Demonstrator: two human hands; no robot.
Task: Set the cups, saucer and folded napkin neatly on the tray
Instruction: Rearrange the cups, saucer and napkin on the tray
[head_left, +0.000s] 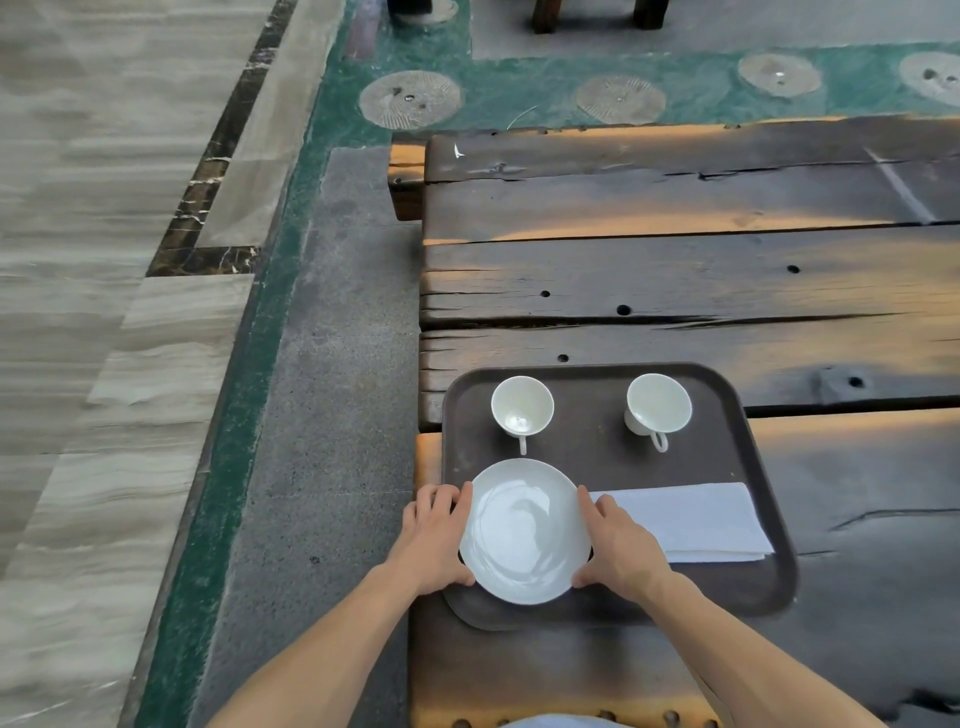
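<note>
With our left hand (434, 540) and right hand (621, 545) clamped on the saucer (524, 530), nudging rightward would probably rumple the napkin (691, 519) under our right fingers.

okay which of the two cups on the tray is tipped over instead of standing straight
The right cup, behind the napkin. It leans with its mouth turned toward the camera and its base showing. The left cup stands upright.

Table (675, 270) is chunky dark planks, cracked and full of bolt holes, with warm orange light glancing off the top. Left of it, a grey stone strip (332, 395), then a green band (249, 395) with round stone discs (409, 98), then pale streaky marble floor (78, 260). Dark wooden legs (545, 15) up top.
</note>
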